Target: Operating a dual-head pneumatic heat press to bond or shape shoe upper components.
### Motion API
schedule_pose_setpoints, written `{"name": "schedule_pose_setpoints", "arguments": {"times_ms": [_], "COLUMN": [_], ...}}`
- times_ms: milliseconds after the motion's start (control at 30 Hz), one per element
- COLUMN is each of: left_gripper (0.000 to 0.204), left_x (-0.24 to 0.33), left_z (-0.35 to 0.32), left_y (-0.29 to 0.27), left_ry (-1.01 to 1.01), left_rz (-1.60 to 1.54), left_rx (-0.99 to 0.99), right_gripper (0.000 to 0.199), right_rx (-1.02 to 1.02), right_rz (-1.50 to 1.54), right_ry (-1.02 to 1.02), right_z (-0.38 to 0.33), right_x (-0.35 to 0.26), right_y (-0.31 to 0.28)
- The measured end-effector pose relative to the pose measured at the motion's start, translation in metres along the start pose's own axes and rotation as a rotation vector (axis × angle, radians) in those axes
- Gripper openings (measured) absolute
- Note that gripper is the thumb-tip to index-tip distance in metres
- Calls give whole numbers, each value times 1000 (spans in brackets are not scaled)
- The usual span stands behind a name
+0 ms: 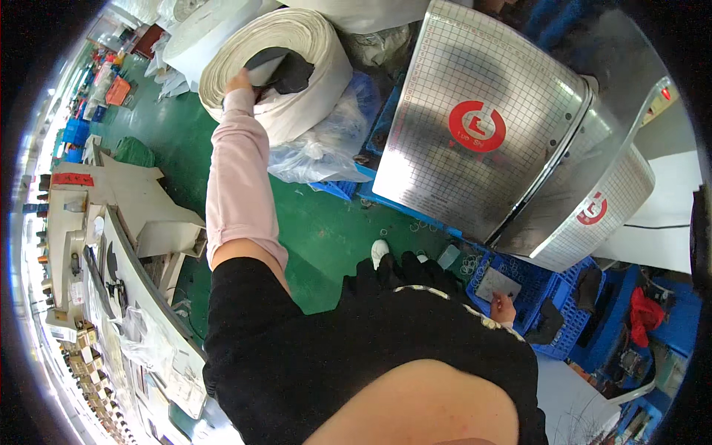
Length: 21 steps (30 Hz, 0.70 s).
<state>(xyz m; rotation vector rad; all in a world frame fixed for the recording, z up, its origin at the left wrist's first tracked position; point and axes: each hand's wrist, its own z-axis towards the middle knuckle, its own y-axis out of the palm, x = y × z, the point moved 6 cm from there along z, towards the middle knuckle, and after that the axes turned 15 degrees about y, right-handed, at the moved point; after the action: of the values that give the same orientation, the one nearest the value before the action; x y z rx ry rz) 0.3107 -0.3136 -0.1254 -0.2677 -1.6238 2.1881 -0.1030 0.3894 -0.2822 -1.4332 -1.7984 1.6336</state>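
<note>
My left arm, in a pink sleeve with a black garment above it, stretches out to a big roll of white material [326,93] at the upper left. Over the roll's core, my left hand [239,81] has its fingers closed on the edge of a dark fabric piece [268,70], grey on one face. More black fabric [297,73] lies in the core. Low at my right side, my right hand [503,308] hangs with curled fingers and nothing visible in them. It is nearest to a blue plastic basket [534,285] with a pale flat piece inside.
Silver gridded panels [475,74] stand at the upper right. Clear plastic wrap [319,156] bunches below the roll. A white workbench [159,326] runs along the left. Loose rings [471,263] lie on the green floor [326,245] by the basket.
</note>
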Motion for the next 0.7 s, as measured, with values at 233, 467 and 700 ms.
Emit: {"name": "schedule_pose_setpoints", "arguments": {"times_ms": [233, 467, 700], "left_gripper": [35, 16, 25], "left_x": [118, 391, 426], "left_z": [-2, -44, -75], "left_y": [-186, -165, -166], "left_ry": [-122, 792, 917], "left_rz": [-1140, -713, -593], "left_rx": [823, 709, 587], "right_gripper": [13, 13, 11], "right_rx": [144, 166, 125], "right_rz": [70, 137, 174], "right_ry": [-129, -82, 40], "right_z": [3, 12, -1], "right_x": [9, -12, 12], "right_y": [5, 4, 20]}}
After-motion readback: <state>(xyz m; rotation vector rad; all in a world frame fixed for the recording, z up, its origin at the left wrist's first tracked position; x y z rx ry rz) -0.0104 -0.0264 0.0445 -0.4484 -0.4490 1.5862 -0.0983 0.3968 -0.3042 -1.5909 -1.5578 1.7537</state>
